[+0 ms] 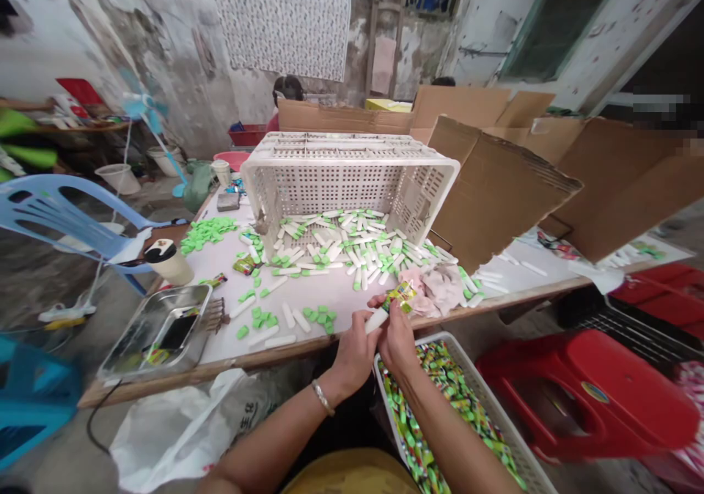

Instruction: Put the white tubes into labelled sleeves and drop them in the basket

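Table edge point(236, 363) runs just below both hands, and a white basket point(437, 341) heaped with green-and-yellow packets sits right under the right hand point(399, 340). Room opens ahead across the tabletop, among loose white tubes point(289, 316). Left hand point(355, 355), bangle on its wrist, curls around the lower end of a white tube point(376, 320). Right hand pinches a foil packet point(399, 297) at the tube's upper end, fingers closed. Tipped crate point(344, 186) stands farther off; metal tray point(157, 333) sits left.
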A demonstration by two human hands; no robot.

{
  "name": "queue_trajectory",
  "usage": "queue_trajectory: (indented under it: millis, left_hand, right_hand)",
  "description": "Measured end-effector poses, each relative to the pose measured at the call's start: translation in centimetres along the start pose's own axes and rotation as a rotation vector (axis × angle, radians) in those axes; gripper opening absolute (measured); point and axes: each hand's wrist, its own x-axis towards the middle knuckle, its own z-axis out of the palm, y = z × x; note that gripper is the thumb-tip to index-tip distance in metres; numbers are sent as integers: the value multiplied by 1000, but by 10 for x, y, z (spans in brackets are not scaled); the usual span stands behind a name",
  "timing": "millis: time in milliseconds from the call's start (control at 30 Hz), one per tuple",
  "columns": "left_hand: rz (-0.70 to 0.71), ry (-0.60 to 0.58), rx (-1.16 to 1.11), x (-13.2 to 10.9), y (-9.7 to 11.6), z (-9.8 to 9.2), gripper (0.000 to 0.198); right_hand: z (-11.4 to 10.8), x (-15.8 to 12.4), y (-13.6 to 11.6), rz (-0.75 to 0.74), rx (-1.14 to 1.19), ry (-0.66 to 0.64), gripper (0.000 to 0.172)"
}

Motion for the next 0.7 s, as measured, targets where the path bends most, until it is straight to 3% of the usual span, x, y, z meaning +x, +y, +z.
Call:
queue_trajectory:
  millis: [333, 700]
  left_hand:
    - [-60, -94, -215, -4, 14, -4, 10]
    - [-60, -100, -223, -5, 12, 7, 10]
  right_hand:
    - [-12, -15, -8, 103, 48, -152, 27]
    - [-19, -19, 3, 80, 106, -35, 22]
